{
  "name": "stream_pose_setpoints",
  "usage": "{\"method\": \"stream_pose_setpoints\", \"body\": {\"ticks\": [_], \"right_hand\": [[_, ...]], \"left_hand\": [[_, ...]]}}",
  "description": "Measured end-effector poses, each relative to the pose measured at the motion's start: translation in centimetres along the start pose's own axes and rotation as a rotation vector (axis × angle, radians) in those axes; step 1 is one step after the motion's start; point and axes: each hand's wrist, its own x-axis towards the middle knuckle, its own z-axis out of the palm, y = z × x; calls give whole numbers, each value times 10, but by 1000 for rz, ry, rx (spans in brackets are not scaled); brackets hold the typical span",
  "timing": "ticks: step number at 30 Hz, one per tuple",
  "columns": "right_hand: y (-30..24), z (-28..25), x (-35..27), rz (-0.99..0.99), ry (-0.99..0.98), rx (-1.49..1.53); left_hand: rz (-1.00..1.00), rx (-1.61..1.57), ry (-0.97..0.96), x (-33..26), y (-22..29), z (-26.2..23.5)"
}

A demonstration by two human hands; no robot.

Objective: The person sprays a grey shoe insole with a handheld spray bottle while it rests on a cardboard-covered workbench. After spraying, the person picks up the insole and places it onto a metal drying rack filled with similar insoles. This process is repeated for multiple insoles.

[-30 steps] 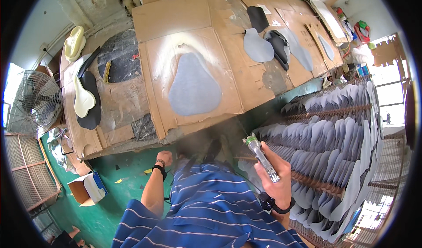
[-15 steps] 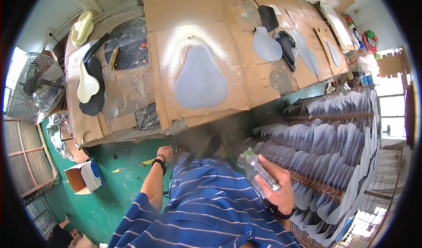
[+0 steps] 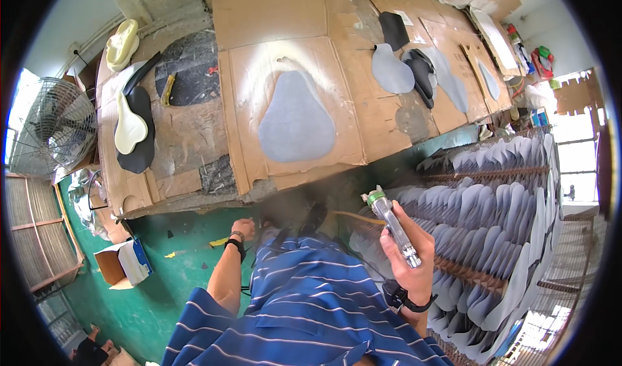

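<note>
Holding a metal spray gun point(image 3: 394, 226) upright in the right hand point(image 3: 409, 256), fingers wrapped closed around its body, nozzle end pointing up and toward the bench point(image 3: 194, 139).

Item in hand: spray gun, silver barrel with a green band near the tip; a thin hose appears to be trailing off beside it.

Left hand point(image 3: 244, 227): hanging low beside the striped shirt point(image 3: 304, 301), loosely curled; whether it is gripping anything cannot be told.

Ahead of both hands, across the bench edge: a grey pear-shaped sheet point(image 3: 295, 119) lying flat on cardboard point(image 3: 240, 87), ringed by pale overspray.

To the right of the right hand: a rack of grey cut pieces point(image 3: 492, 217), standing close-packed.

Step, as judged: the person is pausing between coats or pieces, gun lifted off the work. The next move is calling for bringing the nozzle back over the sheet, or swapping the sheet out with the free hand.
</note>
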Motion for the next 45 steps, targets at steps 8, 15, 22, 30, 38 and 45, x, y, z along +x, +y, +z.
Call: {"method": "stream_pose_setpoints", "body": {"ticks": [8, 15, 22, 30, 38, 45], "right_hand": [[-7, 1, -1, -21, -243, 46], [-3, -7, 6, -86, -89, -33], [5, -22, -12, 16, -169, -69], [-9, -19, -12, 72, -72, -37], [-16, -24, -15, 44, -56, -57], [7, -29, -45, 233, 53, -17]], "left_hand": [[4, -28, -15, 7, -9, 6], [11, 2, -6, -7, 10, 8], [17, -17, -46, 5, 7, 10], [67, 174, -13, 25, -11, 6], [35, 126, -26, 25, -8, 7], [88, 78, -40, 17, -4, 10]]}}
